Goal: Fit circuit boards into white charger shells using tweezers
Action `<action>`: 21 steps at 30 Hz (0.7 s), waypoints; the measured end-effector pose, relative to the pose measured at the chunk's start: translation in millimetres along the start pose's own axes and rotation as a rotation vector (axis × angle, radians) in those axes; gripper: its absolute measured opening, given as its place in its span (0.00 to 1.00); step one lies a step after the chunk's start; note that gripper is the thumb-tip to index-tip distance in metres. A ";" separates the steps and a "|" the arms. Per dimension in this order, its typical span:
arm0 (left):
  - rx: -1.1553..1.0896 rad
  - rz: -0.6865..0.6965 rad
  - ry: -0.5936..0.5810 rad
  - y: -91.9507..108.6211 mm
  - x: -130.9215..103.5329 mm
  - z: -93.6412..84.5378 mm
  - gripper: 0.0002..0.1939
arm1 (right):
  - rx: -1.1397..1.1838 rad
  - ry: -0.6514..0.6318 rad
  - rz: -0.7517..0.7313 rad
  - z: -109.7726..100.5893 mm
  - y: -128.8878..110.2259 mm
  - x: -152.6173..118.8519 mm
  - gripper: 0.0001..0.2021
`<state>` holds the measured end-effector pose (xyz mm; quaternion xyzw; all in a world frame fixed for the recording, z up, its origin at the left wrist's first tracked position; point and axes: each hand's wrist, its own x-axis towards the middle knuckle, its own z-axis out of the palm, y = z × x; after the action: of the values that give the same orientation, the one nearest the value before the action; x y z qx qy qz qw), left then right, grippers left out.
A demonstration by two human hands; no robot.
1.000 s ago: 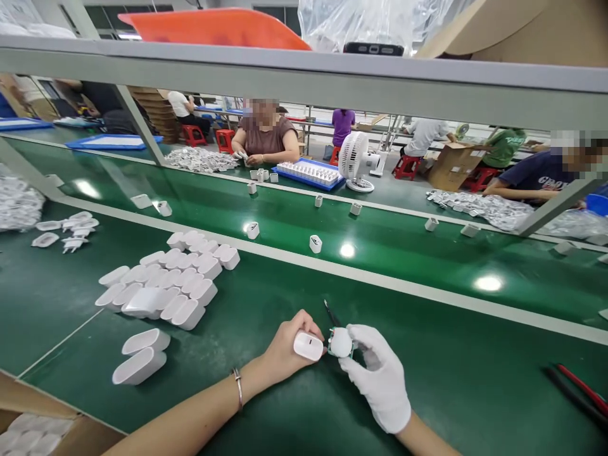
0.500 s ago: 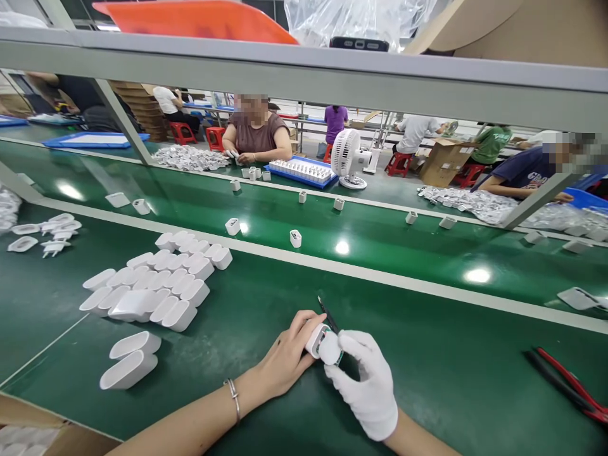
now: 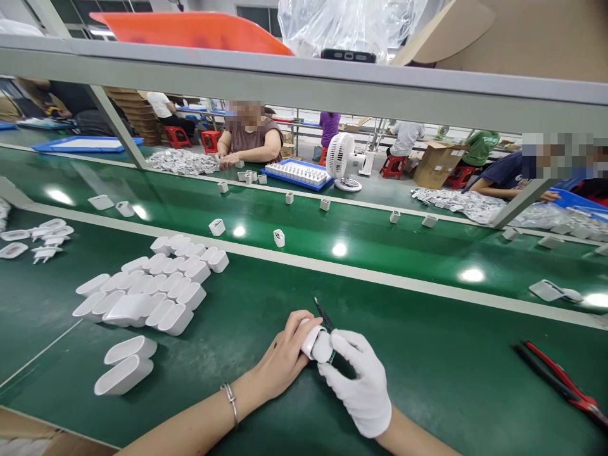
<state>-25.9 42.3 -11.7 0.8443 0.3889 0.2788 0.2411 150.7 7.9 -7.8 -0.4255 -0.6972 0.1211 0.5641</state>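
My left hand (image 3: 280, 354), bare and with a bracelet at the wrist, is closed around a white plastic housing (image 3: 311, 339) above the green table. In a white glove, my right hand (image 3: 363, 383) pinches a round white part (image 3: 323, 348) with some green circuit board showing at its edge. That part is at the housing's open end, partly inside it. Dark tweezers (image 3: 323, 315) point away from me just beyond my fingers; whether they lie on the table or are held, I cannot tell.
Several empty white housings (image 3: 156, 285) stand grouped at left, with two more (image 3: 124, 373) nearer me. White plug parts (image 3: 47, 237) lie far left. Red-and-black pliers (image 3: 560, 380) lie at right. Beyond the pale divider, a green belt (image 3: 380, 253) carries housings. A shelf beam (image 3: 304, 82) crosses above; co-workers sit opposite.
The round part has gone deeper into the housing, so less of the green board shows between them. Housings on the belt have moved left. The view has shifted slightly.
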 end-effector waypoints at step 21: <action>0.072 -0.026 0.135 -16.9 1.2 14.5 0.21 | 0.173 -0.213 0.373 3.9 6.6 17.5 0.06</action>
<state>-24.5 50.4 -32.5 0.8266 0.4248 0.3179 0.1874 150.2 25.9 -1.4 -0.4820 -0.6491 0.3267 0.4894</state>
